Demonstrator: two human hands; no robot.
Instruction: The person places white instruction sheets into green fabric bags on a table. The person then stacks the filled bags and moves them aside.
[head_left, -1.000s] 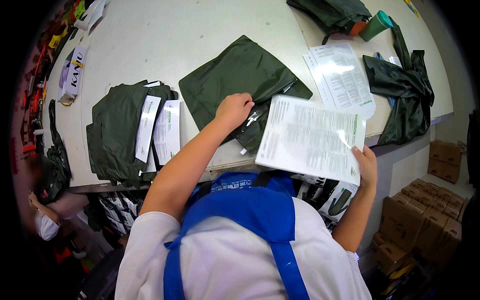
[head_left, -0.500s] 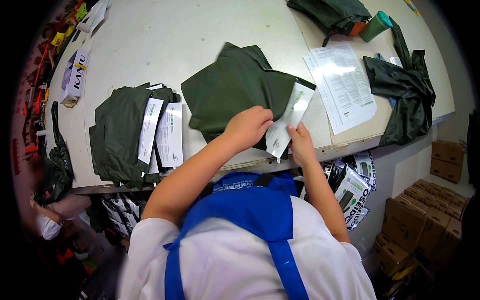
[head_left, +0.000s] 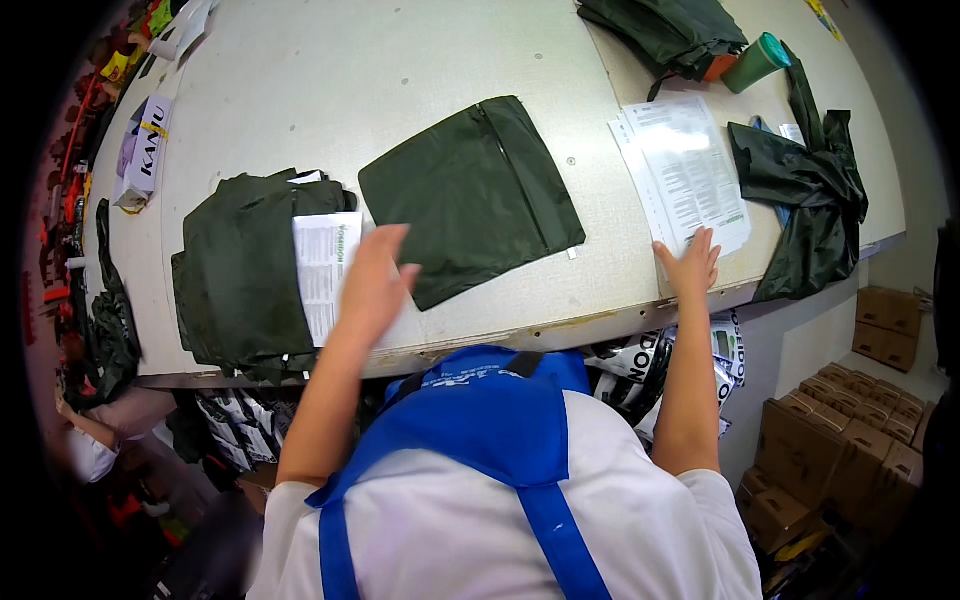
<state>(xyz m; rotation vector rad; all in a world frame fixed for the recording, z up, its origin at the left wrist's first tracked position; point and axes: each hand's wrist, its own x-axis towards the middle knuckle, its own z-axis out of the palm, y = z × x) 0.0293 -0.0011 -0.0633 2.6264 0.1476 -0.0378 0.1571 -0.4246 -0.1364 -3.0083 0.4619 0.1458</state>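
My left hand is open and slightly blurred, fingers apart. It is just right of a pile of folded dark green garments, beside a folded white printed leaflet on that pile. In front of me lies a single dark green folded piece, roughly square, with a seam along its right side; neither hand touches it. Over to the right, my right hand is open with spread fingers at the near edge of a stack of printed sheets. Whether its fingertips press on the paper I cannot tell.
A green cup stands at the far right beside more dark garments. A dark garment hangs over the table's right edge. A white box sits far left. Below are printed packages and cardboard boxes.
Both hands have let go of the folded leaflet they held. My left hand moved left to the pile, my right hand right to the sheets. One wider leaflet shows where two strips lay.
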